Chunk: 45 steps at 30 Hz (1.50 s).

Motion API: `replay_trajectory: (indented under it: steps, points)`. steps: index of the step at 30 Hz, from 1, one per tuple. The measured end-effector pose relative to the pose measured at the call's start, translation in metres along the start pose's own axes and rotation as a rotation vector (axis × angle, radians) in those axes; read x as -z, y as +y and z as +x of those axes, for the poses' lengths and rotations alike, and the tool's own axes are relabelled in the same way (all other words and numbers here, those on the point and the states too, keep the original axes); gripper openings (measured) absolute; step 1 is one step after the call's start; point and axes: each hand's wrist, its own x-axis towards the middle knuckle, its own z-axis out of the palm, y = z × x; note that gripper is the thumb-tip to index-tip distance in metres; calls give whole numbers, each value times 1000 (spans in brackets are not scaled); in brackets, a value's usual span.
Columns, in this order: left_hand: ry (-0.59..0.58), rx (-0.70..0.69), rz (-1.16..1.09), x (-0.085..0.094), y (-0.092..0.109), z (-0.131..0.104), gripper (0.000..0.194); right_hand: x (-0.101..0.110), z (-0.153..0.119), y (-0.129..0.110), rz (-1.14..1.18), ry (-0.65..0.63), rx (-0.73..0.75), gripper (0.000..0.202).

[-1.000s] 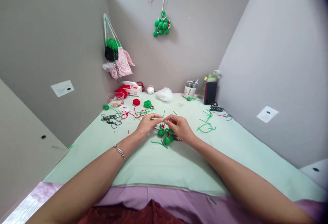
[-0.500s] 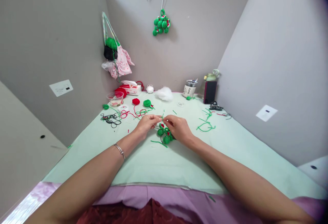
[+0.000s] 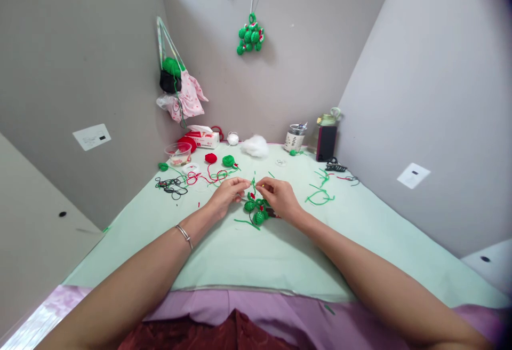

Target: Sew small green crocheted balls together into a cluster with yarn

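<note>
Both of my hands meet over the middle of the table. My left hand (image 3: 229, 195) has thumb and forefinger pinched at a short piece of green yarn (image 3: 254, 180). From the other side, my right hand (image 3: 281, 196) pinches at the same yarn, with a tiny yellow spot near its fingertips. Just below hangs or lies a crocheted cluster of green balls (image 3: 259, 217) with red and white bits; whether it rests fully on the table I cannot tell. A dark brown item (image 3: 272, 213) shows partly under my right hand.
Green yarn scraps (image 3: 320, 196) lie to the right. Tangled black cord (image 3: 172, 187), a red yarn ball (image 3: 210, 158) and a green yarn ball (image 3: 228, 161) are left. Behind stand white stuffing (image 3: 255, 147), a tin (image 3: 295, 139) and a phone (image 3: 326, 143). A finished-looking green cluster (image 3: 251, 35) hangs above.
My fingertips have drawn slightly apart, so more green yarn shows between them. The view has shifted a little; the table items stay put.
</note>
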Motion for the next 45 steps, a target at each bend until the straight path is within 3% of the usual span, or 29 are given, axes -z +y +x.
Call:
replay_trajectory:
  steps: [11,18,22,28,37,42,45]
  points:
    - [-13,-20,46,0,-3,1,31,-1,-2,-4,90,-44,1,16]
    - [-12,3,27,-2,0,-1,21,-4,-2,-3,-73,-54,60,15]
    - [18,22,39,-5,-1,-2,17,-2,4,4,-130,-9,15,16]
    - [-14,27,-33,-3,-1,-4,15,6,7,8,118,-11,-73,17]
    - [-39,-30,-324,1,2,0,14,11,6,1,255,-26,-103,23]
    - [-39,-94,-254,1,4,-1,27,14,8,0,357,-57,-125,27]
    - [-98,-116,-175,-3,7,-6,31,14,8,-1,377,-78,-122,28]
